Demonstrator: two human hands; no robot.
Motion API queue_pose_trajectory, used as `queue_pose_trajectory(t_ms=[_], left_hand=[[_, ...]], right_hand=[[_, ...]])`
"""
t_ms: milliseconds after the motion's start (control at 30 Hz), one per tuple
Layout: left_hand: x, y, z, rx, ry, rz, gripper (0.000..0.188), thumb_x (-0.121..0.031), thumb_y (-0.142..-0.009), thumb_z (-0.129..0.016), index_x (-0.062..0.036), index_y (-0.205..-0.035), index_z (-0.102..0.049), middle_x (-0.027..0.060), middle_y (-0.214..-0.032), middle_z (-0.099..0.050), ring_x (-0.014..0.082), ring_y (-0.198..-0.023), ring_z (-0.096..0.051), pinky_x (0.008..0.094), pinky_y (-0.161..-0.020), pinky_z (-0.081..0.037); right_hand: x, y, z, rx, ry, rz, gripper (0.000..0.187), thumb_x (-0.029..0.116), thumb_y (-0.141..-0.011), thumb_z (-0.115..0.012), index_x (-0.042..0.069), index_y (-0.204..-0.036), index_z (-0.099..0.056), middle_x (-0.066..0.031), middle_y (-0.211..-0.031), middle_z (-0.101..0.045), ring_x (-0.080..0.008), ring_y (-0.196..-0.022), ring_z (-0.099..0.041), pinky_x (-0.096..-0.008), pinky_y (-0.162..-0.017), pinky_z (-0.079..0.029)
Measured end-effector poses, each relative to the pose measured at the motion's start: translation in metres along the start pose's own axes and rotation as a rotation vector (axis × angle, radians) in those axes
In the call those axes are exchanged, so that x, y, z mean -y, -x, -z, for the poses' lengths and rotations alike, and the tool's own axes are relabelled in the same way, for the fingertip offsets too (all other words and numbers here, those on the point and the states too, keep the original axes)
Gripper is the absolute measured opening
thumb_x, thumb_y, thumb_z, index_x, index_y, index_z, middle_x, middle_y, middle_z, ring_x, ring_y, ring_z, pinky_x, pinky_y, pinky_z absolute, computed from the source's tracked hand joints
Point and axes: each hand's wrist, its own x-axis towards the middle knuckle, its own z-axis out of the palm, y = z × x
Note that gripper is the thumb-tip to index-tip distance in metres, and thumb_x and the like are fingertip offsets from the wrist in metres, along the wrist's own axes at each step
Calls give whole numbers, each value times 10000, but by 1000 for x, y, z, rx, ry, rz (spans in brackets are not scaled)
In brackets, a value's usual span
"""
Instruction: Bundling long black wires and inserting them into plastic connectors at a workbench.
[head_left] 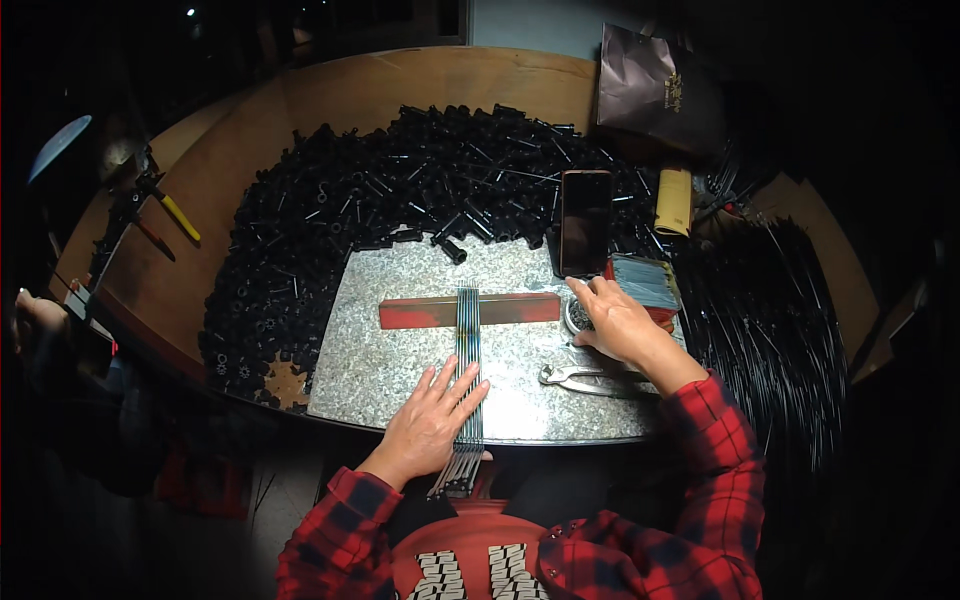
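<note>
A flat row of thin metal rods [468,340] lies across a dark red bar [410,313] on a speckled stone slab [360,370]. Their lower ends stick out past the slab's near edge. My left hand [425,425] lies over the rods, fingers stretched on top, and what seems to be its thumb tip shows below them. By the upright phone [586,222], my right hand [625,325] has thumb and index finger apart at a small round container [576,316] of dark bits. Its other fingertips are partly hidden. Metal pincers [565,377] lie just below it.
Black tubular parts [400,180] are heaped behind and left of the slab. Long dark rods [770,330] fill the right side. A wooden rim [330,95] curves round the back, with yellow-handled pliers [180,216] at left. A dark bag [655,95] stands at back right.
</note>
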Motion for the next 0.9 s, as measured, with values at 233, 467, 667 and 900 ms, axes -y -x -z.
queue_pose_trajectory(t_ms=[233,467,667,900], left_hand=[[2,3,-2,14,-87,-15,614,-183,-812,-606,-66,-1384,-415,187,-1442,-366,401,-1347,-312,526,-1089,-267],[1,-1,-3,-25,-7,-2,611,-91,-787,-569,-66,-1380,-421,185,-1444,-365,406,-1344,-315,529,-1088,-267],[7,1,-7,-45,-150,-61,850,-631,-734,-630,-27,-1313,-482,210,-1392,-413,434,-1310,-342,531,-1064,-296],[3,3,-2,-26,-98,-29,836,-632,-765,-597,-27,-1327,-471,213,-1405,-396,438,-1313,-333,527,-1066,-291]], right_hand=[[5,-14,-12,-206,57,85,703,187,-682,-786,21,-1290,-475,-159,-1039,-540,-326,-983,-538,-396,-851,-462],[42,-44,-48,-323,104,228,351,301,-774,-696,-2,-929,-609,-115,-900,-581,-282,-894,-567,-380,-776,-463],[49,-41,-50,-312,142,192,318,302,-775,-685,-6,-825,-623,-119,-854,-579,-277,-856,-580,-377,-758,-462],[32,-35,-10,-455,0,145,291,242,-786,-700,7,-938,-625,-146,-875,-582,-310,-848,-576,-411,-748,-480]])
